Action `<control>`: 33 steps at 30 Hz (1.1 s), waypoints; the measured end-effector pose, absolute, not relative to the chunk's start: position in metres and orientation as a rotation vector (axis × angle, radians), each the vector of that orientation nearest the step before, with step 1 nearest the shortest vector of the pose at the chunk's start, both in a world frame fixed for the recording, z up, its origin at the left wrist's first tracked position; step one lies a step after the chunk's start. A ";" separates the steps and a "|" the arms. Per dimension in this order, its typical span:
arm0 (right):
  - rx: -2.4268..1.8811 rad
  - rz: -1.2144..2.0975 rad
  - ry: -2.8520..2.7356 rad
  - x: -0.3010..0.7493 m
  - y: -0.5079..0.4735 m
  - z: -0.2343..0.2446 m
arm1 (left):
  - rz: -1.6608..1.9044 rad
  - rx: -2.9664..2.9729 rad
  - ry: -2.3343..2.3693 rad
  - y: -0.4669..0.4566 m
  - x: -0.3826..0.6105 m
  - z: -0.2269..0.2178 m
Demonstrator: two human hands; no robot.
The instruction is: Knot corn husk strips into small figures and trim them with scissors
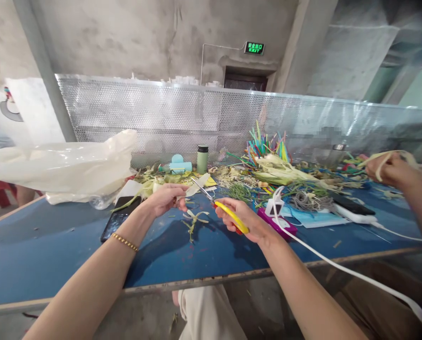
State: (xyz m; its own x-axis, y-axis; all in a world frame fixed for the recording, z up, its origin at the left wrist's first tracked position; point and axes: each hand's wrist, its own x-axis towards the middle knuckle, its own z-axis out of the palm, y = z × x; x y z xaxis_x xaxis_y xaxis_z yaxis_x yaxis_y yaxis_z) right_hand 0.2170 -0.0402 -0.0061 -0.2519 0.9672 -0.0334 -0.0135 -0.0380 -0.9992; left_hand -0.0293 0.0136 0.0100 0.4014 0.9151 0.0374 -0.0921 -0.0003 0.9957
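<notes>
My left hand [164,198] pinches a pale strip of corn husk [197,185] above the blue table [55,250]. In my right hand [244,218] are yellow-handled scissors [228,215], fingers closed round the handles. The scissor blades [201,188] point up-left and meet the husk strip. Small husk trimmings [194,221] lie on the table just below my hands. A gold bead bracelet [125,242] is on my left wrist.
A black phone [121,218] lies left of my hands beside a big translucent plastic bag [62,165]. Behind stand a green bottle [202,159], a husk pile [285,172], coloured strips [264,141] and a perforated metal screen [197,113]. A white cable [338,267] crosses right. Another person's hand [391,170] holds husk.
</notes>
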 end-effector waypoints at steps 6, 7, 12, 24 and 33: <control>-1.159 1.359 -1.317 0.210 -0.042 -0.008 | 0.982 1.299 0.836 0.016 -0.029 0.008; -1.178 1.306 -1.311 0.208 -0.041 -0.008 | 0.995 1.282 0.839 0.016 -0.029 0.008; -1.212 1.051 -1.294 0.206 -0.035 -0.005 | 1.051 1.208 0.848 0.015 -0.027 0.011; -1.239 1.170 -1.446 0.195 -0.048 0.015 | 1.437 1.142 0.843 0.030 -0.031 0.005; -1.147 1.261 -1.509 0.179 -0.068 0.017 | 1.549 0.893 0.541 0.022 -0.020 0.015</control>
State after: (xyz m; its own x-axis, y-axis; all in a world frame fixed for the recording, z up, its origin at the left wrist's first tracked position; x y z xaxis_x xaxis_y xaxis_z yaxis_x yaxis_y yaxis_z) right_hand 0.1789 -0.0677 0.0171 -0.2299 0.9722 0.0444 0.1290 0.0756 -0.9888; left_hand -0.0203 0.0215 0.0154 0.0023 0.9719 0.2354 -0.6137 -0.1845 0.7677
